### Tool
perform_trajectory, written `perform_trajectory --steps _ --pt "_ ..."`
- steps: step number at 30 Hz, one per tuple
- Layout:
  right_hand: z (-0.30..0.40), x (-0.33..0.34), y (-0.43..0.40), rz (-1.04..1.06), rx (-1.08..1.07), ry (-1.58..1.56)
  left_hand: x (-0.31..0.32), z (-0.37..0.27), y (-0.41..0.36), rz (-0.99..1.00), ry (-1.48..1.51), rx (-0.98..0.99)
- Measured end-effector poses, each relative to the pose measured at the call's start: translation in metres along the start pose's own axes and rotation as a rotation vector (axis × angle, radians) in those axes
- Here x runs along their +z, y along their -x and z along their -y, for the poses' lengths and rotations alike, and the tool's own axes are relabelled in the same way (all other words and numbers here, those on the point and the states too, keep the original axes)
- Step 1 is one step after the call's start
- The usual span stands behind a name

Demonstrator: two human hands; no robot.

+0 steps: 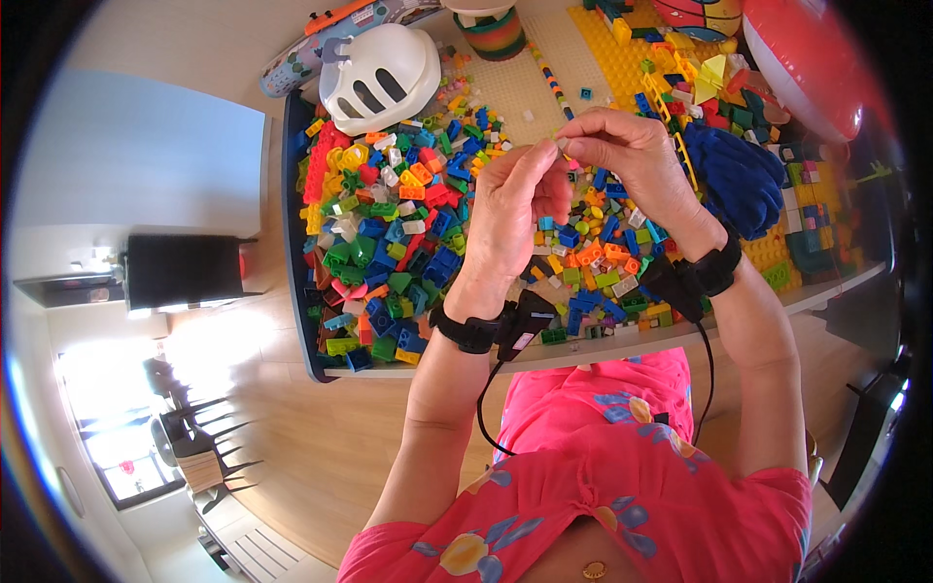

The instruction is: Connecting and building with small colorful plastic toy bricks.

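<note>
My left hand (pixel 514 193) and my right hand (pixel 627 146) meet fingertip to fingertip above the loose bricks. Pinched between their thumbs and fingers is a small pale piece (pixel 562 143), probably a toy building brick; fingers cover most of it. Just beyond my fingertips, a narrow row of multicoloured small bricks (pixel 552 81) runs away across a beige studded baseplate (pixel 503 87). Beneath and around both hands spreads a thick heap of plastic building bricks (pixel 408 193), the larger ones mostly to the left.
A white slotted toy helmet (pixel 383 76) rests at the back left, near a striped cup (pixel 492 33). On the right are a yellow baseplate (pixel 605 44), dark blue cloth (pixel 732 175) and a red-and-white inflatable ball (pixel 802 65). The table's raised blue edge (pixel 295 240) bounds the left.
</note>
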State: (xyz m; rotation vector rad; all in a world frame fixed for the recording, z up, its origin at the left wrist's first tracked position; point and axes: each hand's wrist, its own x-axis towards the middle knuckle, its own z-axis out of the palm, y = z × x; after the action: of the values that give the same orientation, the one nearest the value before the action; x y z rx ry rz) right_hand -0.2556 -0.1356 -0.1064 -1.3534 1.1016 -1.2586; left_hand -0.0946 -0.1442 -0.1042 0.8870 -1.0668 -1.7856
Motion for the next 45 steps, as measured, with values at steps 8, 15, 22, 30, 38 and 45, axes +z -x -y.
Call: perform_trajectory --steps 8,15,22,30,38,45 --pt "-0.007 0.002 0.001 0.041 -0.093 -0.03 -0.004 0.002 -0.001 0.04 0.115 -0.081" --pt "-0.008 0.0 0.0 0.044 -0.144 -0.063 -0.001 0.003 -0.001 0.061 0.276 -0.16" --pt "-0.006 -0.005 -0.001 0.09 -0.077 0.033 -0.003 0.001 0.001 0.073 -0.103 0.023" --pt "-0.018 -0.011 -0.01 0.11 -0.297 0.227 -0.006 0.0 -0.006 0.005 -0.124 -0.036" --pt "-0.061 -0.028 -0.019 0.114 -0.088 0.902 -0.019 0.011 -0.015 -0.036 0.043 0.046" --pt "-0.074 -0.025 -0.016 0.105 -0.205 1.048 -0.015 0.018 -0.016 -0.108 0.122 0.031"
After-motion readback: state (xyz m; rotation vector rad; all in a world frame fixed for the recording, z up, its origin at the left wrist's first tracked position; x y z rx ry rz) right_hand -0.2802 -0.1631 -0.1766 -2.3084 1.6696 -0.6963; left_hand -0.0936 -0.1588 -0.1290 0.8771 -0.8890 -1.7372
